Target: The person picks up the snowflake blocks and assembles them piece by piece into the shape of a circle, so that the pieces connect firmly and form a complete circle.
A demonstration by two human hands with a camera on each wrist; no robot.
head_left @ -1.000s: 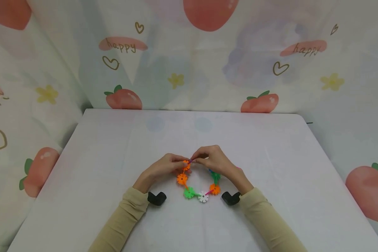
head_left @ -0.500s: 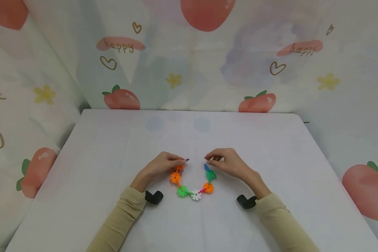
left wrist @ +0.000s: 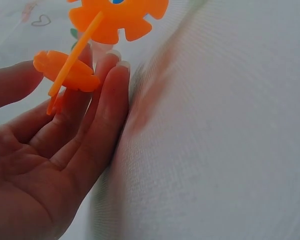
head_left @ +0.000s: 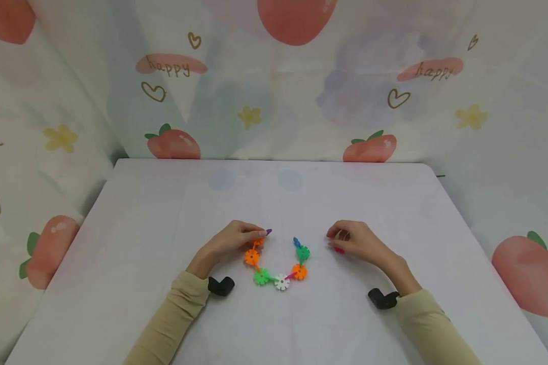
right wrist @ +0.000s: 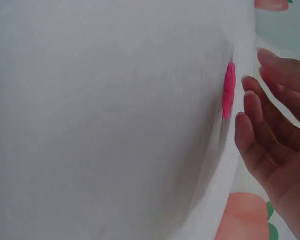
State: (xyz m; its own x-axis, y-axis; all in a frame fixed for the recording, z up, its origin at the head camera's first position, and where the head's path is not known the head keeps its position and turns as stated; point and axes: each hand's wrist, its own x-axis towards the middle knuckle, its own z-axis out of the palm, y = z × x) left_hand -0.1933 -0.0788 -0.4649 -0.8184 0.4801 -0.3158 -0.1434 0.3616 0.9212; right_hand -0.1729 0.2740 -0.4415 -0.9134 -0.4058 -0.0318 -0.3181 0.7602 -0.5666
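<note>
A chain of slotted plastic snowflake discs curves in a U on the table, with a white disc [head_left: 281, 282] at its near bend. My left hand [head_left: 230, 244] pinches an orange disc [left wrist: 67, 72] near the chain's left end, between thumb and fingers. Just past those fingertips a purple disc [head_left: 268, 231] sticks out. A blue disc [head_left: 297, 242] forms the other end, above a dark green disc [head_left: 303, 253]. Farther right, my right hand [head_left: 361, 243] hovers with loosely bent fingers and holds nothing. Close by its fingertips a loose pink disc [right wrist: 229, 91] lies on the cloth.
White cloth covers the table [head_left: 164, 203], which ends at a printed fabric backdrop [head_left: 274, 101] with strawberries and hearts. Black camera mounts sit at both wrists, the left mount [head_left: 221, 286] beside the chain and the right mount [head_left: 383, 298] farther off.
My right hand has left the purple disc by the left hand and moved right, to the pink disc. The left hand keeps its pinch on the chain. The chain's blue end has come into sight.
</note>
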